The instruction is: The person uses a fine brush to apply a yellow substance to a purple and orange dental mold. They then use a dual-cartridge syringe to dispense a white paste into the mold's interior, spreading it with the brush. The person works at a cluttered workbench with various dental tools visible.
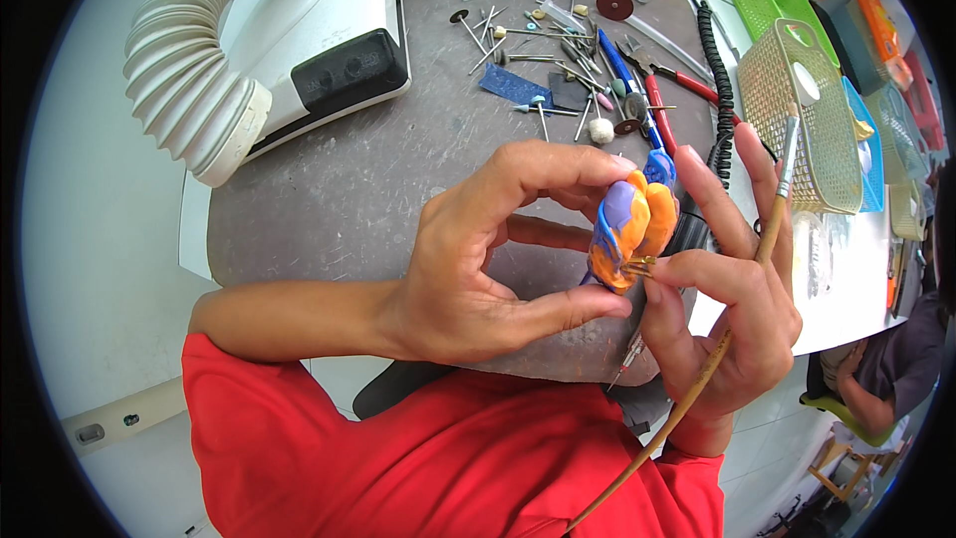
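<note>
My left hand (468, 259) grips a small lumpy moulded piece (625, 214), orange with purple and blue parts, between its thumb and fingers above the table. Close against its right side is my right hand (732, 309). A thin paintbrush (709, 364) with a wooden handle lies across that hand, threaded between the fingers, its bristles pointing up and away. The right thumb and index finger pinch a tiny brass-coloured metal part (640, 265) at the lower edge of the piece. Whether that part is fixed in the piece I cannot tell.
Rotary burs and polishing bits (558, 60) lie scattered on the grey tabletop (319, 199), beside red-handled pliers (687, 82). A white machine (349, 0) with a ribbed hose (169, 60) stands far left. Baskets (812, 130) line the right; another person (886, 379) sits beyond.
</note>
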A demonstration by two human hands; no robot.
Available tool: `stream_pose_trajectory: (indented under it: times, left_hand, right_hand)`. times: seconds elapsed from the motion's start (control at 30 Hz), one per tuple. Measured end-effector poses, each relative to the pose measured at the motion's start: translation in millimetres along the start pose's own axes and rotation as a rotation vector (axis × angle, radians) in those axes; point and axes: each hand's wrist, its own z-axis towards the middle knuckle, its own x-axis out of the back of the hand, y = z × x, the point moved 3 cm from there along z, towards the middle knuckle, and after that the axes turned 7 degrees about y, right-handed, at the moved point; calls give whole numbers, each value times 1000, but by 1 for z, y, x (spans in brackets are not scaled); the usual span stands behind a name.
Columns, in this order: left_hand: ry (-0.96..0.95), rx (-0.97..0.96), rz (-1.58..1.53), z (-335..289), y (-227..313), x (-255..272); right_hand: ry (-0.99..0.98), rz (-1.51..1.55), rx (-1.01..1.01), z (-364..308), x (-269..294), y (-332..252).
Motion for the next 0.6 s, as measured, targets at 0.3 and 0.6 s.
stream_pose_trajectory:
  times: [0.3,0.6]
  left_hand:
    - [-16,3,4,0,1,0]
    - [-20,19,-20,-1,0,-1]
  right_hand:
    - [-6,20,-12,-2,1,2]
    - [-16,-12,33,1,2,-1]
